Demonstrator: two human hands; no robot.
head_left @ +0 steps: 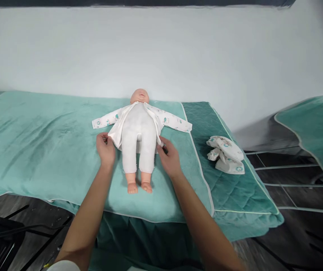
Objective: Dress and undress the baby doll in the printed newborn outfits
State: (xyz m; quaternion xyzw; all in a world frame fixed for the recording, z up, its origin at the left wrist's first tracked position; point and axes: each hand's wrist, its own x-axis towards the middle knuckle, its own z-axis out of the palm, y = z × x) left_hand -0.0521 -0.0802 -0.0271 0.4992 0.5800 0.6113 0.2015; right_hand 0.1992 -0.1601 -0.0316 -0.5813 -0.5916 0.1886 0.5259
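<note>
A baby doll (137,128) with a white cloth body lies on its back, feet toward me. Its arms are inside the sleeves of a white printed baby shirt (175,121), which hangs open at the front. My left hand (105,149) pinches the lower edge of the shirt's left front panel. On the other side, my right hand (169,154) has its fingers closed on the edge of the right panel, beside the doll's hip. The doll's bare feet (132,187) stick out below the cloth legs.
A crumpled printed baby garment (227,155) lies on the dark green quilted mattress (235,192) at the right. A light green blanket (51,150) covers the rest of the bed. Behind is a white wall (161,49); a metal frame (299,185) stands to the right.
</note>
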